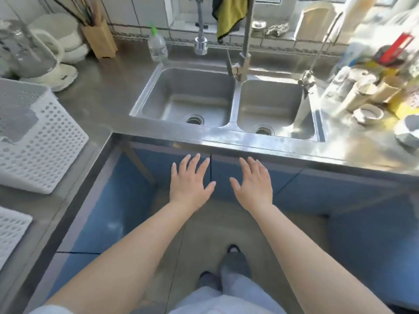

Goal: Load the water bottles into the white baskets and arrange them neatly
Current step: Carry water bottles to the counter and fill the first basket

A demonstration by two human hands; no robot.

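Observation:
My left hand (191, 181) and my right hand (254, 181) are stretched out side by side in front of the blue cabinet doors below the sink, palms down, fingers spread, holding nothing. A white perforated basket (45, 150) stands on the steel counter at the left. The corner of a second white basket (11, 232) shows at the lower left edge. One clear bottle with a green cap (157, 45) stands at the back of the counter, left of the faucet. Both hands are far from the baskets and the bottle.
A steel double sink (226, 103) lies ahead, with a faucet (200, 45) and a yellow cloth (229, 14) above it. A kettle (29, 55) and a knife block (99, 39) stand at the back left. Cups and jars (371, 91) crowd the right counter.

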